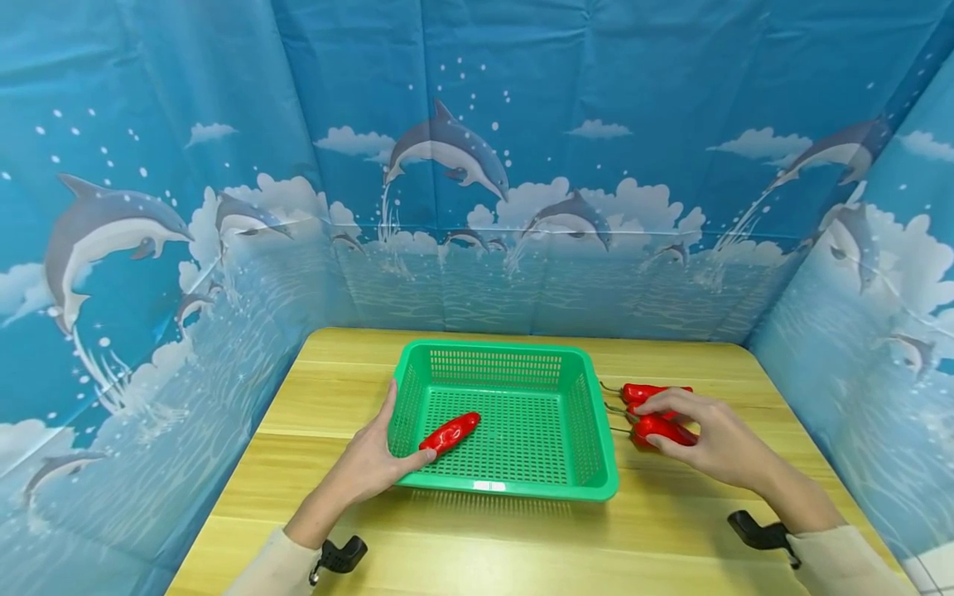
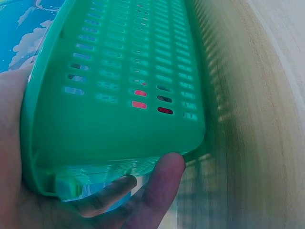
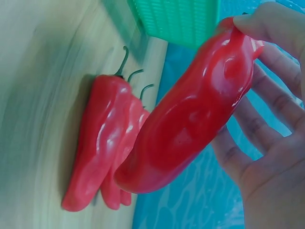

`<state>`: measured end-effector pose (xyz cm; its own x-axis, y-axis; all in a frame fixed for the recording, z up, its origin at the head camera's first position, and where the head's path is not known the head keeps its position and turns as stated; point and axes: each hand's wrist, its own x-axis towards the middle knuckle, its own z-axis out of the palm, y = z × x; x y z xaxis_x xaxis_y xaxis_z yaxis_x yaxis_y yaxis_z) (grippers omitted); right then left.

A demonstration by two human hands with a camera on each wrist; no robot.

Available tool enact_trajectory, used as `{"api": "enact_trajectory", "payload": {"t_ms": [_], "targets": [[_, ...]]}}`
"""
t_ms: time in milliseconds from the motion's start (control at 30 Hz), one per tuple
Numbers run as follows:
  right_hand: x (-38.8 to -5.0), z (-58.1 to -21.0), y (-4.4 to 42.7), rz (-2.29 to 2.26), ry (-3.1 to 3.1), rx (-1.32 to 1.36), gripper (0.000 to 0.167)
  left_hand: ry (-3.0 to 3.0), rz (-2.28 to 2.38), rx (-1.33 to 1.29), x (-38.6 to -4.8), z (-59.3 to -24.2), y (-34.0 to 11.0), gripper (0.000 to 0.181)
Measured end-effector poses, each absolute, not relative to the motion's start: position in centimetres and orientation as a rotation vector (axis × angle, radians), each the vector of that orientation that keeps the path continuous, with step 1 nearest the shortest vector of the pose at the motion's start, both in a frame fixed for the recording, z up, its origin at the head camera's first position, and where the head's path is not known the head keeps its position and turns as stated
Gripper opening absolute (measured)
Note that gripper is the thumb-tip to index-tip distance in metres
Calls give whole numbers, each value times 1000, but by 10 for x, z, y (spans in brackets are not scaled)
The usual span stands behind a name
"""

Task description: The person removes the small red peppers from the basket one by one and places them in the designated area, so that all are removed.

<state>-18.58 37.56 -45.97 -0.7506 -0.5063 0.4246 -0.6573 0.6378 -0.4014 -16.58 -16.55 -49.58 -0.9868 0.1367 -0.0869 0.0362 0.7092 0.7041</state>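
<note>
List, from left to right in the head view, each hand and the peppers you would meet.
Left hand, long red pepper inside the green slotted basket, group of long red peppers beside the basket, right hand.

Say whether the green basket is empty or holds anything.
The green basket isn't empty: the head view shows one red pepper inside.

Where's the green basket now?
In the head view, the green basket is near the middle of the table, with the left hand gripping its near-left corner and several red peppers to its right.
</note>
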Motion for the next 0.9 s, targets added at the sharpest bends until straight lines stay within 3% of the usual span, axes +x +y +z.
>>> {"api": "enact_trajectory", "payload": {"t_ms": [900], "targets": [[-185,-493,394,660,-2602,897,54,2779,1140,127,-166,-492,-164,134]]}}
